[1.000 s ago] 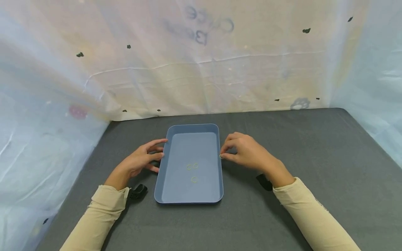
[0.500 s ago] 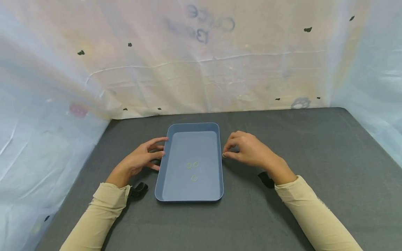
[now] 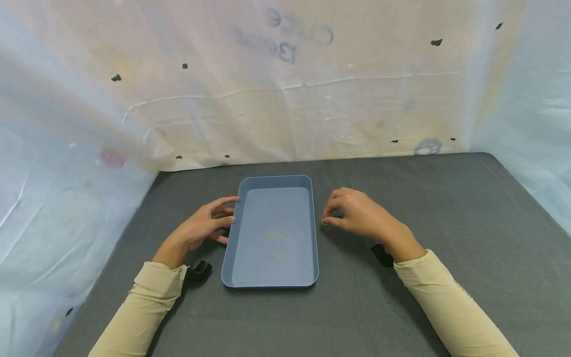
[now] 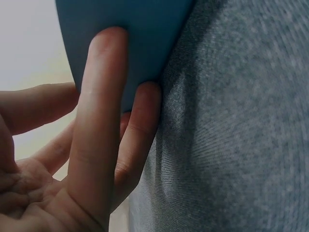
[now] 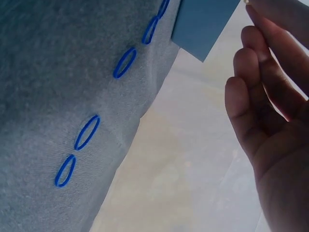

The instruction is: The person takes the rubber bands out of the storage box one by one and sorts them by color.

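A shallow blue-grey tray (image 3: pixel 281 213) lies on the dark cloth in the head view. Inside it are three thin yellow rubber bands (image 3: pixel 277 254), flat on the bottom. My left hand (image 3: pixel 198 228) touches the tray's left wall with spread, fairly straight fingers; the left wrist view shows fingertips (image 4: pixel 110 41) against the tray's outer side. Just right of the tray, my right hand (image 3: pixel 357 213) pinches another yellow rubber band (image 3: pixel 324 222) between thumb and index finger. Several blue rubber bands (image 5: pixel 87 132) lie on the cloth in the right wrist view; the right hand mostly hides them from the head camera.
Dark grey cloth (image 3: pixel 424 208) covers the table. Pale patterned sheeting (image 3: pixel 285 119) hangs behind the table and along both sides. A black wrist strap piece (image 3: pixel 199 271) shows under the left wrist, another (image 3: pixel 382 255) under the right.
My right hand has moved slightly right, away from the tray's right rim, with the yellow rubber band still pinched. The left hand stays at the tray, and the bands inside lie as before.
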Tool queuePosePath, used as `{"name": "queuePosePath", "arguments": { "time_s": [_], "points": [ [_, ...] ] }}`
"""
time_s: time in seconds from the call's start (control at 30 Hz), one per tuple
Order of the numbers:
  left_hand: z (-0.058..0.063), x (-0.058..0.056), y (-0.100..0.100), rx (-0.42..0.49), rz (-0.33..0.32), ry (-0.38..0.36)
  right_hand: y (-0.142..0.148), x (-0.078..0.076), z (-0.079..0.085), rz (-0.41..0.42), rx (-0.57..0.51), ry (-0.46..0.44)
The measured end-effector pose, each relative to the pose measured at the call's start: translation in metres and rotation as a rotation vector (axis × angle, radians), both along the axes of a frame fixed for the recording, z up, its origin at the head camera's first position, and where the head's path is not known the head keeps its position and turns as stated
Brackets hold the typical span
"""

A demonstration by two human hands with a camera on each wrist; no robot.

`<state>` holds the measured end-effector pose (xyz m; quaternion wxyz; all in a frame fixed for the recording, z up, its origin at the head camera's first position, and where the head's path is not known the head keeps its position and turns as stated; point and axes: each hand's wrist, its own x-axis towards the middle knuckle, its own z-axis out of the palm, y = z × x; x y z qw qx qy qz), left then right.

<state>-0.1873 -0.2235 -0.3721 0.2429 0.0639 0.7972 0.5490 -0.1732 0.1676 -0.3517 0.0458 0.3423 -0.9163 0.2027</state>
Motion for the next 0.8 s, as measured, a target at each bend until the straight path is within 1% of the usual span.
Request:
{"name": "queuePosePath", "arguments": {
  "time_s": [0.2, 0.47, 0.7, 0.8],
  "points": [
    [-0.001, 0.001, 0.001, -0.004, -0.003, -0.002, 0.004, 0.001, -0.002, 0.003, 0.039, -0.008],
    [-0.001, 0.000, 0.001, -0.009, 0.011, -0.010, 0.005, 0.000, -0.005, 0.009, 0.041, -0.028],
    [-0.001, 0.000, 0.001, -0.013, 0.019, -0.008, 0.003, -0.002, -0.008, 0.015, 0.054, -0.017],
    [0.000, 0.000, 0.002, -0.015, 0.023, -0.007, 0.004, -0.002, -0.010, 0.012, 0.062, -0.025]
  ]
}}
